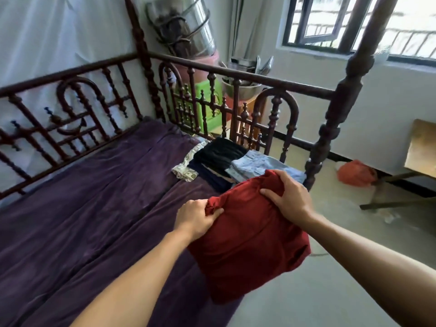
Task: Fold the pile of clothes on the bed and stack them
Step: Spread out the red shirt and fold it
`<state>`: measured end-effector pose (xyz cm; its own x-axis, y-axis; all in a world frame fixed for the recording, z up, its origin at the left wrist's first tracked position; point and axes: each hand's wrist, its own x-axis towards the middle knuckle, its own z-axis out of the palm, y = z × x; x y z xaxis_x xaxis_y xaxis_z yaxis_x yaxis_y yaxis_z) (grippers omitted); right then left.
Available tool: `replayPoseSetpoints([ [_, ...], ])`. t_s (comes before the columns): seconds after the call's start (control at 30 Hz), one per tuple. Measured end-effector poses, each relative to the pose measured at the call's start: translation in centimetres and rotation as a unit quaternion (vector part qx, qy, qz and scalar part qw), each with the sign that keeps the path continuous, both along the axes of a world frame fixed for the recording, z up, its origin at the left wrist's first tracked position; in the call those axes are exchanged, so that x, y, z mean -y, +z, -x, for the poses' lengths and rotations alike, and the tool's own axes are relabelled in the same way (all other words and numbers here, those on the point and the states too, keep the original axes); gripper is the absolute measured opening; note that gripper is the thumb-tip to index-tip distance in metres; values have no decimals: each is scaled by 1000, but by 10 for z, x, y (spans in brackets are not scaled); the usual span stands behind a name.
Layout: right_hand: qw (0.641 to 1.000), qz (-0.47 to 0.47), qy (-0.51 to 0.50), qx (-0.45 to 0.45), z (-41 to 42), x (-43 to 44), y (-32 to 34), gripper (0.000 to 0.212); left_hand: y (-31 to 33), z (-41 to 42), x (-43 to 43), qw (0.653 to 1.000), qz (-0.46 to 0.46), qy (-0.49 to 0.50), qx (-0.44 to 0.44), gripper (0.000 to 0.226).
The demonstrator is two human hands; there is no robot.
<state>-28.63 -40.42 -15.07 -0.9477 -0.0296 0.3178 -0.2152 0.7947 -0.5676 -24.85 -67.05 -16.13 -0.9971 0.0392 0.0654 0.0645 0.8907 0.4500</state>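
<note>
A folded dark red garment point(250, 241) hangs in the air over the bed's near right edge. My left hand point(195, 218) pinches its left top corner and my right hand point(290, 197) grips its far top edge. Just beyond it, at the bed's far right corner, lie folded clothes: a black piece point(219, 153) on top of a dark navy one point(210, 175), a light blue denim piece point(257, 165) to their right, and a pale patterned cloth point(186, 168) sticking out on the left. The bed point(94, 197) is covered by a purple sheet.
A dark red wooden railing point(236, 76) and a carved bedpost point(335, 109) fence the bed's far side and corner. Beyond stand a green stool point(207, 102), metal pots and a window. On the floor to the right are an orange bag point(354, 173) and a wooden chair point(420, 147).
</note>
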Motion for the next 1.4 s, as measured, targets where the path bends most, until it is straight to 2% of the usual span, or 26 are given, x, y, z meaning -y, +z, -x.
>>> replayPoseSetpoints([
  [0.23,1000,-10,17,6,105,-39,5,54,2,100,-40,999,-38,18,6,44],
  [0.43,996,-76,45,2,216,-61,36,56,6,188,-72,988,-134,64,34,42],
  [0.6,978,-180,108,-7,306,-70,73,61,-2,244,-109,959,-244,137,52,41],
  [0.77,933,-292,210,6,402,-45,82,67,-29,289,-138,909,-334,240,62,40],
  [0.97,846,-399,353,33,512,34,24,72,-79,340,-152,792,-430,417,113,38],
  [1.13,766,-439,469,20,572,133,-40,75,-126,390,-146,653,-494,565,101,24],
  [1.2,741,-437,510,14,577,168,-67,75,-146,403,-141,580,-518,621,99,35],
  [1.27,740,-409,533,27,571,189,-92,74,-163,408,-137,518,-532,658,125,54],
  [1.3,752,-383,535,41,567,192,-104,73,-172,408,-135,498,-544,661,138,58],
  [1.37,804,-310,504,59,561,178,-123,66,-183,404,-132,485,-567,648,154,57],
  [1.4,839,-272,467,62,559,163,-132,61,-185,401,-131,489,-567,644,156,55],
])
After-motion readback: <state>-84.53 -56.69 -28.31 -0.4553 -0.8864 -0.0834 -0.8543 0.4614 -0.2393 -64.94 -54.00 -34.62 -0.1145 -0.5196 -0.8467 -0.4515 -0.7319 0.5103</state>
